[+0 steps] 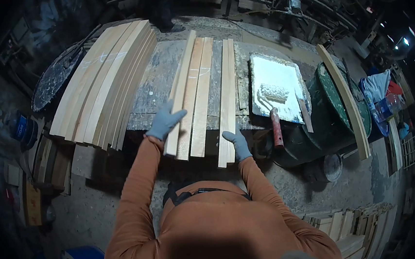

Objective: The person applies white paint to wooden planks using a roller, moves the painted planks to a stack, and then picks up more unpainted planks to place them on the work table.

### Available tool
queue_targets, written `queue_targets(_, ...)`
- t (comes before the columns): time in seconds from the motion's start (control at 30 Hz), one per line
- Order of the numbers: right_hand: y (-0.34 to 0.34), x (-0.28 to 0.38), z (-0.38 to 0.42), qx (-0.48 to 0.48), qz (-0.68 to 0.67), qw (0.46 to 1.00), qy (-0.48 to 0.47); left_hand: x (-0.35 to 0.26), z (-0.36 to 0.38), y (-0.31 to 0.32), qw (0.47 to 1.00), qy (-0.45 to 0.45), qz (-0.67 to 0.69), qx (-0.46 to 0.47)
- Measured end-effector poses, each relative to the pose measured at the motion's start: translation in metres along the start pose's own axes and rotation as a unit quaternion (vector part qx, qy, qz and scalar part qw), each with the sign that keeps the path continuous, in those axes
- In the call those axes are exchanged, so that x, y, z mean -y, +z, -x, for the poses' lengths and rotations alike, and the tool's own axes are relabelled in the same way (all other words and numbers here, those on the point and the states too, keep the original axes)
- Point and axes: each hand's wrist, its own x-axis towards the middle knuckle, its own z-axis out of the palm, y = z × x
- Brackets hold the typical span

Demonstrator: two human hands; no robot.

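Both hands wear grey-blue gloves. My left hand (166, 121) is closed round the near part of the leftmost strip (183, 92) in the middle group of long wooden strips. Beside that strip lie more pale strips (202, 96), with a white chalk mark across them. My right hand (238, 145) grips the near end of a separate narrow pair of strips (227, 98), its thumb on top and its other fingers mostly hidden. The near ends of the strips overhang the worn table (163, 60).
A large stack of boards (101, 84) lies at the left. Right of the strips are a tray of white paste (281, 75), a roller with a red handle (276, 129) and a green drum (332, 100) with a plank (344, 99) across it. A person's legs (161, 9) show behind the table.
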Motion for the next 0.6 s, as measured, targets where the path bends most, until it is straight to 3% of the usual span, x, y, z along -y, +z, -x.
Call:
queue_targets(0.03,0.0,-0.001,0.0,0.0,-0.002,1.0,-0.002,-0.034,0.018,0.01,0.998,-0.043,0.016,-0.039)
queue_targets(0.1,0.002,-0.002,-0.002,-0.008,-0.001,0.999,-0.036,-0.013,0.022,0.044,0.972,-0.13,0.194,-0.003)
queue_targets(0.17,-0.008,-0.009,-0.01,-0.002,-0.004,1.0,-0.031,-0.017,0.018,0.085,0.975,-0.117,0.19,-0.02)
queue_targets(0.23,-0.014,-0.012,-0.01,0.003,-0.003,1.0,-0.017,0.005,0.005,0.132,0.994,-0.059,0.062,-0.066)
queue_targets(0.27,-0.013,-0.013,-0.012,0.004,0.005,0.999,-0.037,-0.027,0.01,0.133,0.991,-0.11,0.053,-0.06)
queue_targets(0.37,-0.013,-0.013,-0.013,0.002,0.026,0.998,-0.062,-0.031,0.006,0.146,0.989,-0.112,0.014,-0.096)
queue_targets(0.5,0.0,0.006,0.005,0.005,0.033,0.998,-0.056,-0.045,0.007,0.129,0.981,-0.191,-0.022,0.006)
queue_targets(0.53,0.008,0.021,0.02,-0.053,0.224,0.972,-0.052,-0.057,0.011,0.122,0.978,-0.19,-0.061,0.054)
queue_targets(0.57,0.011,0.03,0.03,-0.108,0.408,0.906,-0.043,-0.063,0.015,0.119,0.972,-0.188,-0.098,0.102)
queue_targets(0.6,0.005,0.026,0.037,-0.113,0.444,0.887,-0.049,-0.057,0.031,0.126,0.986,-0.023,-0.162,0.021)
